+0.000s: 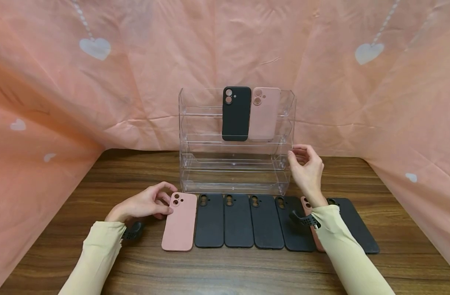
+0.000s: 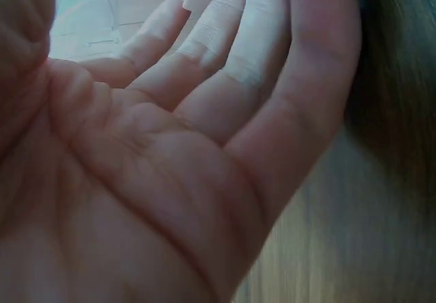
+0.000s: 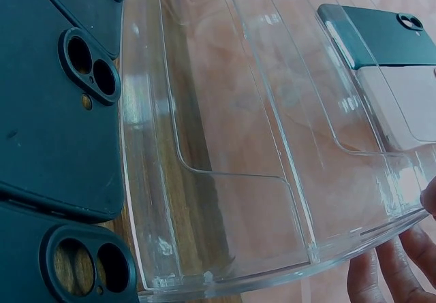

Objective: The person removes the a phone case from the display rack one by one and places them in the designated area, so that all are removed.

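At the front left of a clear acrylic display stand (image 1: 234, 186), my left hand (image 1: 145, 203) is beside a pink phone case (image 1: 180, 225). Its thumb tip and forefinger overlap the case's upper left corner in the head view, and the fingers bend loosely. On the opposite side, my right hand (image 1: 307, 172) grips the stand's right edge; in the right wrist view the thumb lies on one side of the clear panel and the fingers (image 3: 392, 269) on the other. A black phone case (image 1: 236, 116) and a pink one (image 1: 264, 114) stand upright side by side on the top tier.
A row of several phone cases lies along the stand's front on the wooden table (image 1: 225, 270), mostly black, such as the black case (image 1: 209, 225). A second pink case (image 1: 308, 211) and the rightmost black case (image 1: 359, 225) are partly behind my right forearm. Pink curtain (image 1: 144, 73) surrounds the table.
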The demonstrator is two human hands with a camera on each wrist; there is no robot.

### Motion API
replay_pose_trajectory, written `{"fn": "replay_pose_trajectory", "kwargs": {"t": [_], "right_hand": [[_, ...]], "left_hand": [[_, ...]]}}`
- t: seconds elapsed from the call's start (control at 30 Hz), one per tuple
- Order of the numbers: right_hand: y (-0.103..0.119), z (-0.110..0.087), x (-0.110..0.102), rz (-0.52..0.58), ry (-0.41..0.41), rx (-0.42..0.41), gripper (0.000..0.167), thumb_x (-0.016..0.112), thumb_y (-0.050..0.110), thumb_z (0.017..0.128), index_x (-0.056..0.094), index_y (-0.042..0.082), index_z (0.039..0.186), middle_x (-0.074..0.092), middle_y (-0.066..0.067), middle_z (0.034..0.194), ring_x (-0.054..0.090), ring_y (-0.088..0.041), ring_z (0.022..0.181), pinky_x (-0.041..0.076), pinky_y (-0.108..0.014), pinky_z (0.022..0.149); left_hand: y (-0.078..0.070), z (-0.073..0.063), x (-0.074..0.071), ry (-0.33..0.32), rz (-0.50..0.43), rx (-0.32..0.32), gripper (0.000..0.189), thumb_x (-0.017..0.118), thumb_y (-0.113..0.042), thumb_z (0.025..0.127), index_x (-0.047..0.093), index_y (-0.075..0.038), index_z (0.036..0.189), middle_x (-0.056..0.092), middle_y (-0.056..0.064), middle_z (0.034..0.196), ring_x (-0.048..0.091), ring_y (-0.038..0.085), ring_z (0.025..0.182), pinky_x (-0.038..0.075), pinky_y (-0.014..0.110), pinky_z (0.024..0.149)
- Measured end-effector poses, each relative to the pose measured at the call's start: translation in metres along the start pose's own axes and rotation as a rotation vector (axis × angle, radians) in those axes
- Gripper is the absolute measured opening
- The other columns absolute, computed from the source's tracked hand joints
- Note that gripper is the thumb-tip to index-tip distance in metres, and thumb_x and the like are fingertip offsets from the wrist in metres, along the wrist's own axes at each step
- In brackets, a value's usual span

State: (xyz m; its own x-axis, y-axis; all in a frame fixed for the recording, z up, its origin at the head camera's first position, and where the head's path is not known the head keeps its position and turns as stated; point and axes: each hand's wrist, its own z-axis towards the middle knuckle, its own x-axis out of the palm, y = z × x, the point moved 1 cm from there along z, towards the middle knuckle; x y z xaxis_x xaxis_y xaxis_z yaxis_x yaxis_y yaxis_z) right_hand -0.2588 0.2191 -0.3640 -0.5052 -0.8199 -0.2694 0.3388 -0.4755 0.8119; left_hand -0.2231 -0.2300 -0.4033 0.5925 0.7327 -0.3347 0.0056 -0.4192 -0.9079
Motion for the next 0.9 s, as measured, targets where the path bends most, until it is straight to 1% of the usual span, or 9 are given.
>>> {"fn": "replay_pose_trajectory", "kwargs": {"t": [0.07,0.17,0.3,0.47,0.7,0.83,0.9], "right_hand": [[0.0,0.0002,0.0,-0.003,0.0,0.001,0.024,0.07,0.012,0.095,0.069,0.001,0.116,0.074,-0.017,0.107,0.062,0.008,0.084,0.049,-0.006,0.072],[0.0002,0.0005,0.0002,-0.004,0.003,0.004,0.024,0.069,0.012,0.095,0.069,0.001,0.117,0.074,-0.017,0.108,0.062,0.008,0.084,0.048,-0.006,0.074],[-0.0002,0.0002,0.0003,-0.004,0.006,0.007,0.024,0.069,0.012,0.095,0.069,0.002,0.117,0.074,-0.016,0.108,0.062,0.007,0.085,0.048,-0.007,0.076],[-0.0025,0.0002,0.0004,-0.009,0.005,0.006,0.025,0.069,0.013,0.096,0.069,0.003,0.119,0.074,-0.017,0.11,0.061,0.008,0.085,0.047,-0.006,0.076],[-0.0023,0.0009,0.0002,-0.007,0.015,0.022,0.025,0.068,0.011,0.096,0.068,0.002,0.12,0.073,-0.019,0.11,0.061,0.008,0.082,0.048,-0.005,0.07],[-0.004,0.002,0.0009,-0.015,0.019,0.03,0.026,0.067,0.009,0.096,0.067,0.001,0.121,0.073,-0.021,0.111,0.06,0.008,0.081,0.048,-0.005,0.069],[-0.0046,0.0027,0.001,-0.015,0.017,0.028,0.026,0.067,0.008,0.096,0.067,0.001,0.121,0.073,-0.021,0.111,0.06,0.008,0.081,0.048,-0.005,0.069]], "left_hand": [[-0.0007,0.001,-0.0003,-0.006,0.027,0.001,0.065,0.075,-0.006,0.088,0.04,0.003,0.142,0.069,0.018,0.108,0.068,0.016,0.079,0.057,0.034,0.067],[-0.0005,0.0019,-0.0009,-0.014,0.047,0.005,0.064,0.075,-0.006,0.088,0.041,0.003,0.142,0.069,0.02,0.11,0.068,0.016,0.078,0.057,0.034,0.066],[0.0012,0.0025,-0.0011,-0.017,0.035,0.002,0.064,0.075,-0.006,0.089,0.041,0.004,0.142,0.068,0.022,0.112,0.069,0.017,0.08,0.059,0.035,0.068],[0.0028,0.0035,-0.0007,-0.019,0.013,0.0,0.064,0.075,-0.005,0.088,0.041,0.006,0.141,0.066,0.022,0.11,0.07,0.018,0.079,0.06,0.035,0.071],[0.0037,0.0054,0.0008,-0.088,0.026,-0.018,0.058,0.079,-0.004,0.085,0.049,0.005,0.135,0.061,0.018,0.104,0.068,0.019,0.075,0.061,0.035,0.067],[0.0025,0.0061,-0.0007,-0.096,0.037,-0.022,0.055,0.077,-0.006,0.087,0.05,0.006,0.134,0.062,0.017,0.105,0.068,0.017,0.078,0.061,0.035,0.068],[0.0012,0.0065,-0.0032,-0.107,0.064,-0.008,0.053,0.075,-0.007,0.089,0.051,0.006,0.134,0.064,0.017,0.105,0.069,0.017,0.08,0.061,0.035,0.07]]}}
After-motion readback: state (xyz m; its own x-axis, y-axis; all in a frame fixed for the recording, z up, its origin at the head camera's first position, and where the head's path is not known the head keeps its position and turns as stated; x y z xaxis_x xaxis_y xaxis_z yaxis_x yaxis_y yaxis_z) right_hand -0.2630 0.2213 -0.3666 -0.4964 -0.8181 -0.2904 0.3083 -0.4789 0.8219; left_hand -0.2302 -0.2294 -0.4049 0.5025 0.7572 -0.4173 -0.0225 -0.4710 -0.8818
